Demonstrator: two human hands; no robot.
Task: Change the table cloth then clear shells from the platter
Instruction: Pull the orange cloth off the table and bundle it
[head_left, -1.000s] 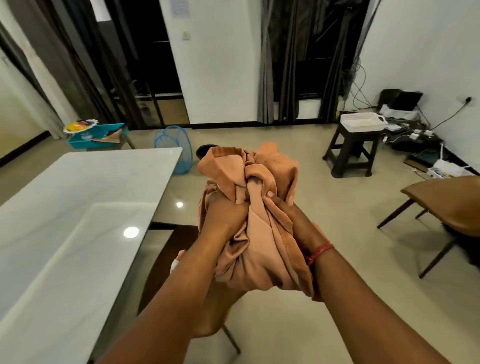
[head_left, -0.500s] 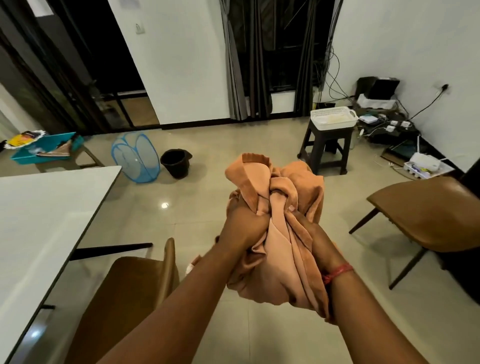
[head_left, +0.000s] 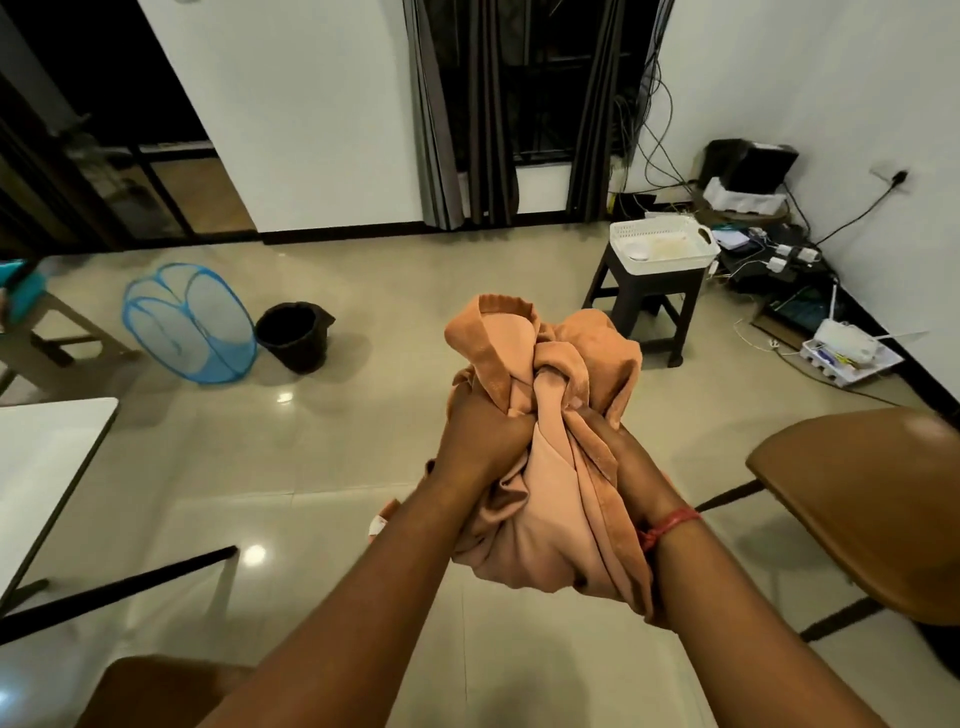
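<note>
A bunched-up orange table cloth hangs in the air in front of me, over the tiled floor. My left hand clutches its left side in a fist. My right hand, with a red string at the wrist, grips its right side. The bare white table shows only as a corner at the left edge. No platter or shells can be seen.
A blue mesh hamper and a black bucket stand on the floor at the left. A white basket rests on a dark stool at the right, with cables and devices behind it. Brown chairs flank me.
The view has swung right, away from the table, so the table has slid to the left edge. The hamper, bucket and stool look closer. Both hands keep the same grip on the cloth.
</note>
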